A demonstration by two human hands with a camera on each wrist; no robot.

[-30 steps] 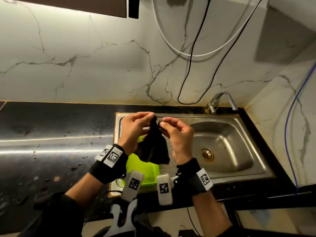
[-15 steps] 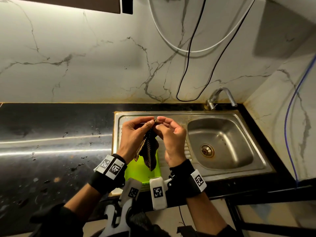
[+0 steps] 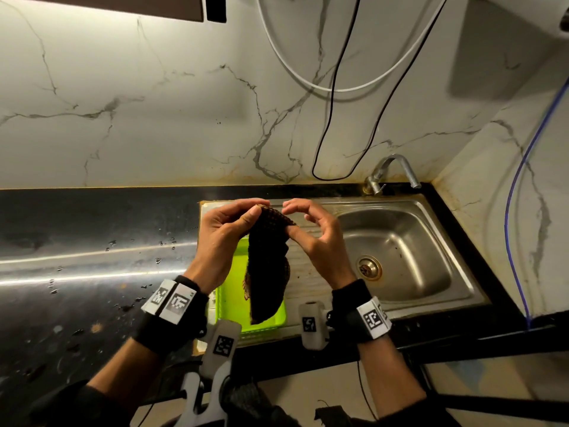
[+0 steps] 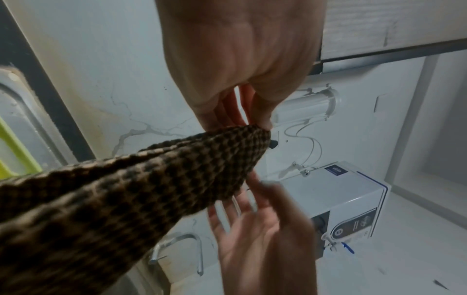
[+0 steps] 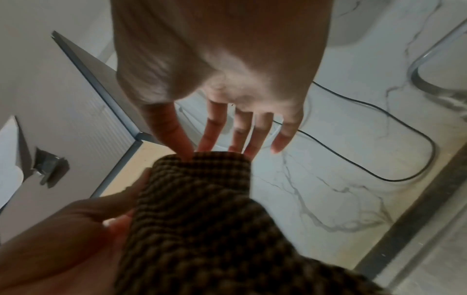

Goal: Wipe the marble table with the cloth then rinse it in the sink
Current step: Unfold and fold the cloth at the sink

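Above the steel sink, the left hand pinches a dark waffle-weave cloth while the right hand touches it, fingers loosely spread; rinsing looks not yet begun.

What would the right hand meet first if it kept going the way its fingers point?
Most likely the cloth: the right hand's fingers point toward its top fold and already touch it. Just past that fold is the left hand pinching the cloth. Depth is unclear.
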